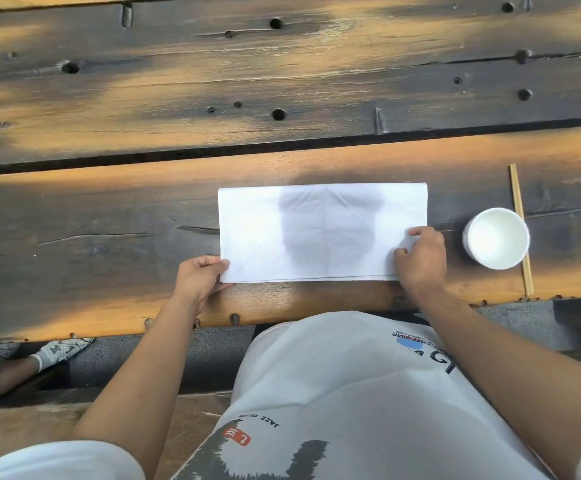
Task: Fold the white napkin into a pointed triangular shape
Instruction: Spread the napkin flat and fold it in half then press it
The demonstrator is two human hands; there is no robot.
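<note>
Both hands are on the white napkin, one at each near corner. My left hand pinches the near left corner, thumb on top and fingers curled beneath the edge. My right hand grips the near right corner, fingers bent over the cloth, which looks slightly lifted and bunched there.

I see the napkin lying as a wide flat rectangle near the front edge of the dark wooden counter, with a faint centre crease running from near to far and a head-shaped shadow over its middle. To its right stands a white cup, close but not touching, with a pair of wooden chopsticks lying just beyond and partly under it.

For a clean point, I judge the right corner should be carried up and across to that centre crease, the left hand pinning the cloth meanwhile, then the slanted fold pressed flat. The cup is near enough to knock.
</note>
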